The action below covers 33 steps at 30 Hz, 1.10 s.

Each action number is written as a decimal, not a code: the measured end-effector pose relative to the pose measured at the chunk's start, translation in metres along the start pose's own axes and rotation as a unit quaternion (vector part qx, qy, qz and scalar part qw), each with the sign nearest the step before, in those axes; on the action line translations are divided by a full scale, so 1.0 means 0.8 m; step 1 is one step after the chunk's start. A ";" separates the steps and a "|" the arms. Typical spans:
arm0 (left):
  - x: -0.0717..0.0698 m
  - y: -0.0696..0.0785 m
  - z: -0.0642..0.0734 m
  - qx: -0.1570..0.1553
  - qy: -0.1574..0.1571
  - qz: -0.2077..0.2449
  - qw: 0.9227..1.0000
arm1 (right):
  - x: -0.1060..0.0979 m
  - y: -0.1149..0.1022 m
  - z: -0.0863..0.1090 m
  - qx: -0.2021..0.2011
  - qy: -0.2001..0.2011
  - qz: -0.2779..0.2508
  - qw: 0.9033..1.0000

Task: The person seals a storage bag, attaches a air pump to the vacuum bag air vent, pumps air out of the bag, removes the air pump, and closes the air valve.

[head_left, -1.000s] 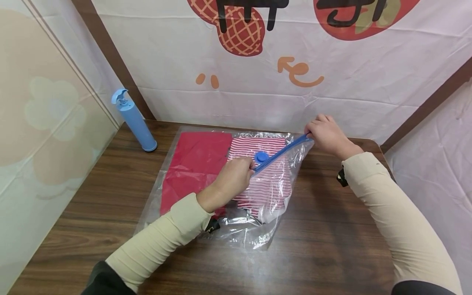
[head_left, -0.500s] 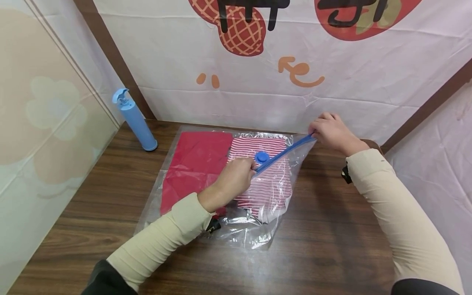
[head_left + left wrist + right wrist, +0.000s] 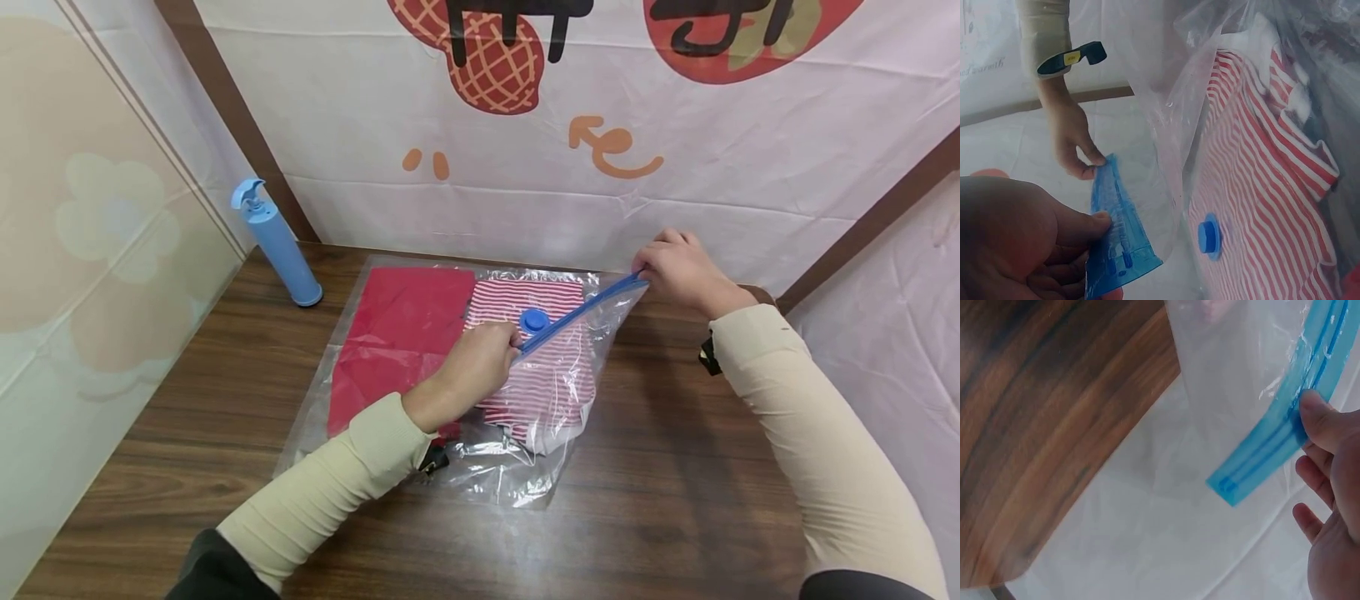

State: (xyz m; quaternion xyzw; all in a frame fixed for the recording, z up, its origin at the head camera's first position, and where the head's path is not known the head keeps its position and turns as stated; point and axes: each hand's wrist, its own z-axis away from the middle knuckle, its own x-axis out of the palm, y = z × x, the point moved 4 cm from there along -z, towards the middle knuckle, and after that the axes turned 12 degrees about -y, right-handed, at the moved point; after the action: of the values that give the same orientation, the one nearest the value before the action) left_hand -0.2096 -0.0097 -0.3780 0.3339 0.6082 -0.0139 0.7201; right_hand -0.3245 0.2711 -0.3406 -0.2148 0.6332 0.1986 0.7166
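Observation:
A clear vacuum storage bag (image 3: 504, 467) lies on the table with a folded red garment (image 3: 405, 333) and a red-and-white striped garment (image 3: 1260, 169) inside. Its round blue valve (image 3: 534, 321) sits over the stripes. The blue zip strip (image 3: 577, 315) along its opening is lifted and stretched slantwise between both hands. My left hand (image 3: 480, 360) pinches the strip's near end beside the valve, thumb on top in the left wrist view. My right hand (image 3: 678, 271) pinches it close to the far corner; in the right wrist view a short blue end (image 3: 1230, 484) sticks out past the thumb.
A light blue hand pump (image 3: 281, 254) stands upright at the table's back left. The brown wooden table (image 3: 645, 500) ends at a white printed cloth (image 3: 480, 208) behind, and more cloth hangs on both sides.
My right hand has shifted slightly right and away with the strip's corner, drawing the strip out a little. My left hand keeps its pinch almost in place.

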 end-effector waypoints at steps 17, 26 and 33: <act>0.003 0.008 -0.002 0.000 -0.005 0.008 1.000 | 0.005 0.010 0.006 -0.001 0.020 0.016 1.000; 0.003 0.006 0.000 -0.002 -0.007 0.002 1.000 | 0.001 0.018 0.009 -0.002 0.007 0.006 1.000; 0.005 0.007 -0.002 0.000 -0.008 0.003 1.000 | 0.002 0.021 0.009 0.012 -0.004 0.003 1.000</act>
State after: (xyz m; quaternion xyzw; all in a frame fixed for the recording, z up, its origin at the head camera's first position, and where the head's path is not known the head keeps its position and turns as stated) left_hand -0.2074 -0.0034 -0.3789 0.3353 0.6011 -0.0143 0.7253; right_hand -0.3277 0.2893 -0.3424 -0.2036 0.6331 0.1941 0.7212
